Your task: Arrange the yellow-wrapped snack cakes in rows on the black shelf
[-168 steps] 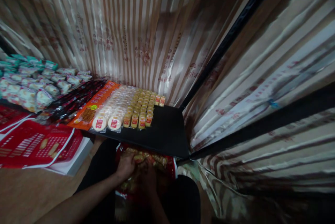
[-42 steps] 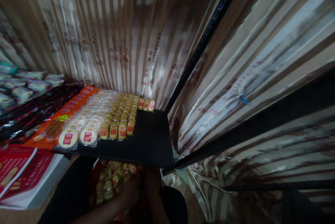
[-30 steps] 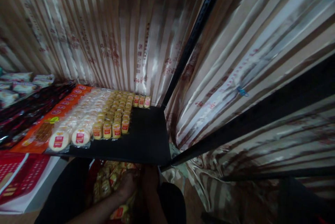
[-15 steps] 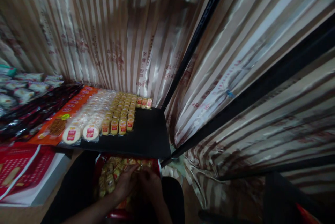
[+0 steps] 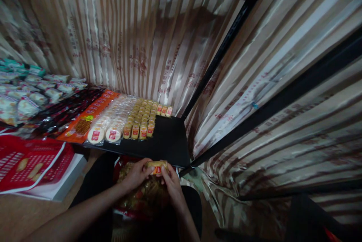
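far left of the black shelf [image 5: 169, 136]: green packs [image 5: 36, 70] toward the back edge, white packs [image 5: 51, 93] in front of and beside them. below the front edge there, a red printed bag [image 5: 31, 163] lies over a white box [image 5: 60, 185]. next, dark long packs [image 5: 65, 112] in a heap, then an orange pack [image 5: 86, 115] running from back edge to front edge. then two rows of white round packs [image 5: 113, 134] in clear wrap, front ones right at the front edge. then yellow packets [image 5: 143, 132] standing in rows, red labels toward me; a few more run along the back edge toward the back right corner. black surface shows from there to the front right corner.

left hand [image 5: 140, 174]: pinching the left end of the held yellow packet [image 5: 157, 169], thumb on the near face. packet lies sideways between the two hands, red label showing, just on the near side of the shelf's front edge, left of the front right corner. right hand [image 5: 172, 181]: gripping the packet's right end, thumb near the label. below both hands, an open red bag [image 5: 117, 166] sits between the knees, wrapped pieces [image 5: 144, 196] inside, too dim to count. further right, a black post [image 5: 217, 57] rises by the back right corner, striped curtain [image 5: 283, 132] beyond.
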`<state>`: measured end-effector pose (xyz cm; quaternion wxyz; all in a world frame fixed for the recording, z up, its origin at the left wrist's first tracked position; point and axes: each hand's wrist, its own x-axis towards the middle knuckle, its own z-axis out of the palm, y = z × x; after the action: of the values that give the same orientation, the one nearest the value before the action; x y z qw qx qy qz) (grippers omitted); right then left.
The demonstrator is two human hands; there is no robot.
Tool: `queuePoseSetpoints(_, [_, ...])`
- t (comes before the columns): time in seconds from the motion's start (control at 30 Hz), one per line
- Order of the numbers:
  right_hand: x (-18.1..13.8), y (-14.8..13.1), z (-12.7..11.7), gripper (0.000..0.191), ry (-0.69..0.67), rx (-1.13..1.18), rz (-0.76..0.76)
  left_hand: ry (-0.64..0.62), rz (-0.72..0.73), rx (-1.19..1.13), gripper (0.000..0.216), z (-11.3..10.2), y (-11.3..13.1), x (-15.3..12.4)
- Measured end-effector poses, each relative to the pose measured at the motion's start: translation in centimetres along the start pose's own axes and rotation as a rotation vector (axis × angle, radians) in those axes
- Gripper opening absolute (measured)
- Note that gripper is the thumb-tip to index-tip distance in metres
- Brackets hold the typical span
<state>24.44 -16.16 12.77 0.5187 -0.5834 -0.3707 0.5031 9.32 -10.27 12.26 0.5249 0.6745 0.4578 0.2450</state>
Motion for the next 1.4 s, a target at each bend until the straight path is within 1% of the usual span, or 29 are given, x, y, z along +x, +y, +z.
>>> queuePoseSetpoints(0.1, [0.5,-0.8,0.8,0.051,0.030,0.229,0.003,-0.008,-0.007,-0.155,0.044,-0.2,1.1,0.6])
queuePoseSetpoints(0.2, [1.1,-0.9,1.5,0.056,0.121,0.376,0.016,0.007,-0.057,-0.275,0.047,0.0,1.5,1.2])
queuePoseSetpoints(0.27, [1.3,-1.0,1.8,0.050,0.172,0.409,0.017,-0.001,-0.083,-0.342,0.048,0.3,1.6,1.5])
queuePoseSetpoints(0.37, [1.4,-1.1,1.9,0.040,0.187,0.433,0.025,-0.019,-0.113,-0.434,0.047,0.5,1.7,1.6])
queuePoseSetpoints(0.47, [1.5,-0.9,1.7,0.039,0.218,0.463,0.054,-0.012,-0.133,-0.451,0.044,0.6,2.0,1.7])
queuePoseSetpoints(0.53, [1.6,-0.6,1.4,0.041,0.247,0.447,0.080,0.001,-0.133,-0.416,0.038,0.7,2.3,1.9])
queuePoseSetpoints(0.63, [1.9,0.1,1.0,0.045,0.233,0.312,0.108,0.047,-0.106,-0.340,0.029,0.7,2.4,2.6])
queuePoseSetpoints(0.7, [1.9,0.3,0.7,0.051,0.231,0.113,0.078,0.060,-0.085,-0.283,0.029,0.5,2.4,3.2])
queuePoseSetpoints(0.77, [1.8,0.2,0.4,0.059,0.325,-0.188,-0.024,0.054,-0.061,-0.198,0.029,0.3,2.6,3.6])
queuePoseSetpoints(0.83, [1.7,-0.3,0.1,0.062,0.440,-0.498,-0.187,0.069,0.007,-0.061,0.030,0.0,3.0,3.9])
queuePoseSetpoints(0.87, [1.7,-0.6,0.0,0.060,0.464,-0.620,-0.270,0.082,0.058,0.015,0.031,-0.2,3.4,4.0])
queuePoseSetpoints(0.93, [1.8,-1.1,-0.3,0.052,0.426,-0.762,-0.396,0.090,0.157,0.149,0.032,-0.6,4.3,4.4])
queuePoseSetpoints(0.97, [2.0,-1.3,-0.4,0.048,0.394,-0.789,-0.424,0.083,0.190,0.195,0.032,-0.8,4.8,4.7])
queuePoseSetpoints(1.03, [2.7,-1.5,-0.6,0.045,0.358,-0.792,-0.419,0.058,0.216,0.251,0.032,-1.2,5.6,5.5])
queuePoseSetpoints(1.1, [3.6,-1.7,-0.7,0.043,0.352,-0.768,-0.388,0.035,0.234,0.284,0.032,-1.4,6.2,6.6])
queuePoseSetpoints(1.2, [5.4,-2.3,-1.0,0.035,0.348,-0.742,-0.380,0.018,0.259,0.330,0.029,-1.5,7.1,8.8])
queuePoseSetpoints(1.33, [9.1,-3.0,-2.0,0.029,0.421,-0.668,-0.348,0.010,0.251,0.382,0.030,-1.2,8.4,12.3])
queuePoseSetpoints(1.4, [11.5,-3.2,-2.7,0.032,0.465,-0.611,-0.323,0.049,0.222,0.366,0.034,-0.7,9.1,14.3])
